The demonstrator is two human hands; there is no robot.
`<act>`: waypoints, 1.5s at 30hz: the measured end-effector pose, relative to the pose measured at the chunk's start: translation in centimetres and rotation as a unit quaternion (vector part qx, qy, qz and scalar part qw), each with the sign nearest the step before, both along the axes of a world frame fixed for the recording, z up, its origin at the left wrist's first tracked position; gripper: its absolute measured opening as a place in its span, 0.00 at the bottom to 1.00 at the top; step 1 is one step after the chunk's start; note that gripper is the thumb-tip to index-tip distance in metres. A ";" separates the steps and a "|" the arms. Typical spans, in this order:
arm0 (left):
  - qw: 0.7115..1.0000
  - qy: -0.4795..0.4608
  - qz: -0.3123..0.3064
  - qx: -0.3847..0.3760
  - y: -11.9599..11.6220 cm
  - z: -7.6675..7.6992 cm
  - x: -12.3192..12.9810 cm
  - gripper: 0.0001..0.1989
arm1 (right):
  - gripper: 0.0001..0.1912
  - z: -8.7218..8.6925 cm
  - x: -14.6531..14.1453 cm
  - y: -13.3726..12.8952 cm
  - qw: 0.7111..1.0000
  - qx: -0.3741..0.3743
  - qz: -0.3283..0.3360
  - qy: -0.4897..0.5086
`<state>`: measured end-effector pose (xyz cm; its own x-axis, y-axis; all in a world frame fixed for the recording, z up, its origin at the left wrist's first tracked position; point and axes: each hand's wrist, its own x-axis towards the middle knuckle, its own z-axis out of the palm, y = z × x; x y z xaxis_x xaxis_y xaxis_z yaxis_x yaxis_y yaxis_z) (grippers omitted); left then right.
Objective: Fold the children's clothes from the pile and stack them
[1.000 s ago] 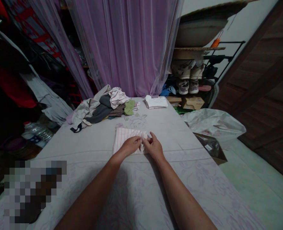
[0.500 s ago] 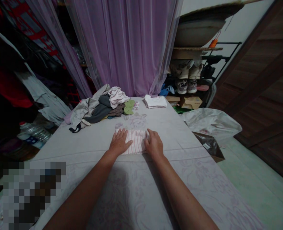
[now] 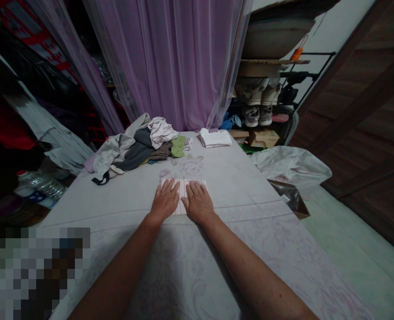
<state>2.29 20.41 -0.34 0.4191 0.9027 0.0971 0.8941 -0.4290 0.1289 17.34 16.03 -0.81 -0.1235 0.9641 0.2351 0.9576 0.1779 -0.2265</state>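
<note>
A folded striped cloth (image 3: pixel 182 209), white with reddish lines, lies flat on the patterned sheet (image 3: pixel 230 191). My left hand (image 3: pixel 165 198) rests palm down on its left part, fingers stretched out. On the right part lies my right hand (image 3: pixel 197 200), also flat with its fingers extended. Both palms hide much of the cloth; a strip shows between them. Beyond the hands to the left is a heap of crumpled clothes (image 3: pixel 140 149) in grey, white, brown and green. A folded white cloth (image 3: pixel 216 138) sits at the far edge.
Purple curtains (image 3: pixel 170 62) hang behind the far edge. Right of the sheet are a shoe rack with shoes (image 3: pixel 251 116), a small cardboard box (image 3: pixel 264 138) and a clear plastic bag (image 3: pixel 293 166). Plastic bottles (image 3: pixel 43 184) stand at the left.
My right hand has moved left from the striped cloth's right edge, uncurled and flattened onto it. My left hand stays in about the same place. The view has shifted slightly.
</note>
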 end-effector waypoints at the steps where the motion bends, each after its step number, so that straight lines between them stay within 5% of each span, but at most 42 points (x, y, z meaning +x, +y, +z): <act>1: 1.000 -0.007 0.011 -0.005 0.1 -0.1 -0.2 0.27 | 0.29 0.1 0.1 -0.2 1.000 -0.004 -0.004 -0.005; 7: 0.996 -0.044 0.075 -0.029 1.0 -0.8 -1.2 0.27 | 0.25 0.2 1.7 -0.5 1.000 0.004 0.007 0.027; 11: 0.990 -0.087 0.104 -0.048 1.1 -0.9 -1.7 0.27 | 0.20 -1.1 3.9 -0.5 0.985 0.049 0.051 0.157; 15: 0.970 -0.176 0.158 -0.063 0.8 0.1 -2.9 0.28 | 0.21 -1.9 5.2 -0.4 0.951 0.115 -0.097 0.271; 18: 0.939 -0.233 0.215 -0.131 1.0 1.3 -4.0 0.28 | 0.26 -0.7 5.7 0.7 0.941 0.021 -0.201 0.271; 22: 0.890 -0.295 0.258 -0.232 2.1 2.4 -4.6 0.18 | 0.18 1.9 6.6 3.3 0.911 -0.175 -0.210 0.308; 25: 0.867 -0.324 0.248 -0.287 2.9 2.7 -4.3 0.16 | 0.12 3.2 7.2 4.6 0.886 -0.250 -0.171 0.351; 30: 0.826 -0.400 0.189 -0.348 3.2 4.6 -4.2 0.19 | 0.06 4.4 7.9 4.1 0.868 -0.253 -0.109 0.412; 34: 0.790 -0.517 0.066 -0.323 2.5 6.2 -4.5 0.29 | 0.14 4.9 9.0 2.4 0.899 -0.097 -0.021 0.427; 36: 0.806 -0.527 0.010 -0.271 1.8 5.9 -4.8 0.28 | 0.19 4.1 9.8 0.9 0.929 0.055 0.031 0.365; 38: 0.854 -0.477 -0.012 -0.210 0.7 4.5 -5.3 0.17 | 0.20 2.5 10.6 -1.1 0.948 0.163 0.059 0.267; 40: 0.898 -0.411 -0.027 -0.158 -0.5 2.5 -6.3 0.03 | 0.19 0.4 11.4 -3.2 0.963 0.184 0.069 0.186; 43: 0.932 -0.345 -0.024 -0.110 -1.9 0.3 -7.7 0.08 | 0.21 -1.9 12.2 -5.7 0.974 0.175 0.039 0.135; 45: 0.944 -0.320 -0.011 -0.074 -2.3 0.2 -7.7 0.11 | 0.22 -2.0 11.9 -6.2 0.974 0.178 0.011 0.137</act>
